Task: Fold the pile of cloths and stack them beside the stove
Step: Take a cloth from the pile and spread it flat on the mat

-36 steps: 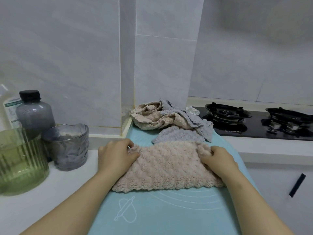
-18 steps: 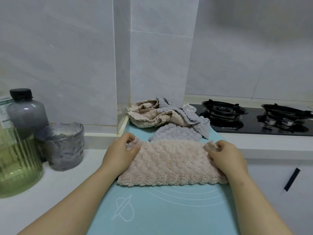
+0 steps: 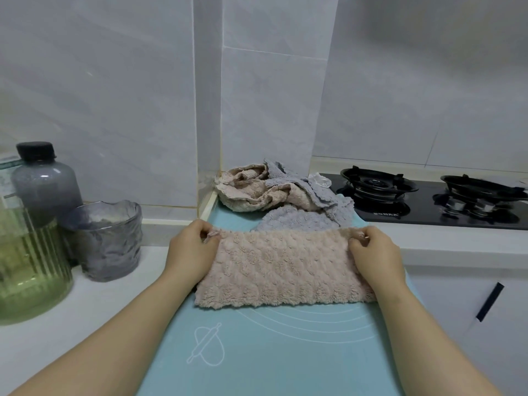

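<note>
a fluffy beige rectangular cloth (image 3: 285, 270) is laid on the pale blue silicone mat (image 3: 271, 352), long axis left to right. its far corners are pinched by the left hand (image 3: 191, 247) and right hand (image 3: 374, 252), equally near. the unfolded pile (image 3: 274, 192) lies beyond, toward the black stove (image 3: 428, 201).

The left hand (image 3: 190, 248) and right hand (image 3: 371, 250) cover the 2 ends of the pink cloth (image 3: 283, 270), which hides the near part of the grey cloth (image 3: 294, 220). The left edge cuts the green jar (image 3: 34, 270), the right edge the right burner (image 3: 483, 187). The stove (image 3: 423, 207) lettering is too small to read.
</note>
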`<action>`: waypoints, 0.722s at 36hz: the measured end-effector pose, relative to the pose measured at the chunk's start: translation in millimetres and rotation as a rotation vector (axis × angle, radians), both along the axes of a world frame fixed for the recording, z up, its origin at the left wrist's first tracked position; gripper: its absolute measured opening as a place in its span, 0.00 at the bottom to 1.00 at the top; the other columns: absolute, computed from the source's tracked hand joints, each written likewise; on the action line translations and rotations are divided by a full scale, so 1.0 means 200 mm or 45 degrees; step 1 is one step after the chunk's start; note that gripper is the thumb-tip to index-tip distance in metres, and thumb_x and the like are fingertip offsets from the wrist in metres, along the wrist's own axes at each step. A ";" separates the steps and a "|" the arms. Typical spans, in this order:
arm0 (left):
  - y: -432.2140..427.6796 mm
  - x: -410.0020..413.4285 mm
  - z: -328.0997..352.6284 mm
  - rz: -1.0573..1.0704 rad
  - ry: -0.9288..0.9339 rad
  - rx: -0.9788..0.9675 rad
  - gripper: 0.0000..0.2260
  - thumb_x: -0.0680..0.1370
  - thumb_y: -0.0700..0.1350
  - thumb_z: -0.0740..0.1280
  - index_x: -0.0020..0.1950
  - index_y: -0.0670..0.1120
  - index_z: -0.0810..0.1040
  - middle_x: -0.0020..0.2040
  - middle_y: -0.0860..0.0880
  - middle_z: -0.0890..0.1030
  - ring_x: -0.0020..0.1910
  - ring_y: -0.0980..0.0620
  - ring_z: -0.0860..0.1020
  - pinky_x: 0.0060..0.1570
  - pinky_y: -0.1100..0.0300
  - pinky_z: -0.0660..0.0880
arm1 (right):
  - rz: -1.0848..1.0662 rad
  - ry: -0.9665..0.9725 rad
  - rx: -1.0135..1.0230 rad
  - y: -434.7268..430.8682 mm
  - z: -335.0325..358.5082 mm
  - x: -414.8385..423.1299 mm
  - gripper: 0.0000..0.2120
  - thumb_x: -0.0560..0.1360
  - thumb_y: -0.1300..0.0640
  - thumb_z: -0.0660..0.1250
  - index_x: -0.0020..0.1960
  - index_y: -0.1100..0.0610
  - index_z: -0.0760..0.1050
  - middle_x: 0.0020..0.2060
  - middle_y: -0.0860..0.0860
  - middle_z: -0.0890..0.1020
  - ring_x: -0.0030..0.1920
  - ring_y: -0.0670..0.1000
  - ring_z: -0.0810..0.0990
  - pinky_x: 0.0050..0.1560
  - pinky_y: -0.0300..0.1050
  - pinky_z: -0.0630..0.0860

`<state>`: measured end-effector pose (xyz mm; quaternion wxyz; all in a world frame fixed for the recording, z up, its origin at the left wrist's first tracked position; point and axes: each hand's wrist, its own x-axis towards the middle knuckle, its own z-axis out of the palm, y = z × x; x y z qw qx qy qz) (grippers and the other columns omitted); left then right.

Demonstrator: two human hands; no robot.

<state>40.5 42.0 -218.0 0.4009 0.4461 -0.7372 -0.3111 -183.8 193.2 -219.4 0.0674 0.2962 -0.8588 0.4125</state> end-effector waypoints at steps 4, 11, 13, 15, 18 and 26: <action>0.00 0.00 0.00 -0.022 0.077 0.058 0.02 0.77 0.43 0.64 0.45 0.47 0.74 0.40 0.51 0.75 0.43 0.50 0.72 0.39 0.59 0.63 | 0.000 -0.001 0.331 -0.01 -0.03 -0.02 0.05 0.74 0.54 0.60 0.44 0.55 0.72 0.43 0.54 0.81 0.50 0.59 0.74 0.45 0.48 0.70; 0.04 0.00 0.05 -0.360 0.547 0.482 0.08 0.76 0.37 0.65 0.39 0.47 0.73 0.37 0.49 0.76 0.34 0.50 0.74 0.36 0.58 0.69 | -0.036 -0.067 0.497 -0.02 0.00 -0.01 0.19 0.74 0.52 0.62 0.64 0.54 0.69 0.58 0.55 0.77 0.61 0.60 0.70 0.52 0.47 0.66; 0.03 0.00 0.05 -0.355 0.544 0.450 0.09 0.75 0.35 0.65 0.38 0.47 0.72 0.40 0.52 0.76 0.37 0.51 0.73 0.38 0.58 0.69 | -0.037 -0.114 0.494 -0.02 0.00 -0.03 0.12 0.73 0.51 0.62 0.55 0.54 0.72 0.53 0.55 0.79 0.58 0.60 0.72 0.50 0.47 0.66; 0.01 0.01 0.04 -0.277 0.471 0.328 0.10 0.75 0.35 0.65 0.38 0.48 0.72 0.41 0.53 0.76 0.38 0.51 0.73 0.40 0.58 0.69 | -0.034 -0.163 0.487 -0.02 -0.01 -0.04 0.08 0.73 0.50 0.62 0.40 0.55 0.69 0.44 0.54 0.78 0.54 0.60 0.74 0.47 0.47 0.65; -0.01 0.02 0.02 -0.130 0.278 0.106 0.09 0.73 0.36 0.66 0.38 0.50 0.73 0.41 0.49 0.79 0.37 0.49 0.74 0.42 0.57 0.70 | -0.016 -0.184 0.485 -0.02 -0.01 -0.04 0.12 0.73 0.50 0.62 0.34 0.54 0.64 0.40 0.53 0.75 0.53 0.60 0.74 0.45 0.47 0.63; -0.04 0.03 0.02 0.001 0.213 0.043 0.10 0.70 0.35 0.66 0.36 0.50 0.74 0.36 0.53 0.78 0.38 0.48 0.76 0.43 0.57 0.72 | 0.124 -0.298 0.086 -0.04 0.00 -0.03 0.08 0.74 0.56 0.60 0.39 0.51 0.63 0.39 0.56 0.78 0.42 0.58 0.75 0.44 0.50 0.71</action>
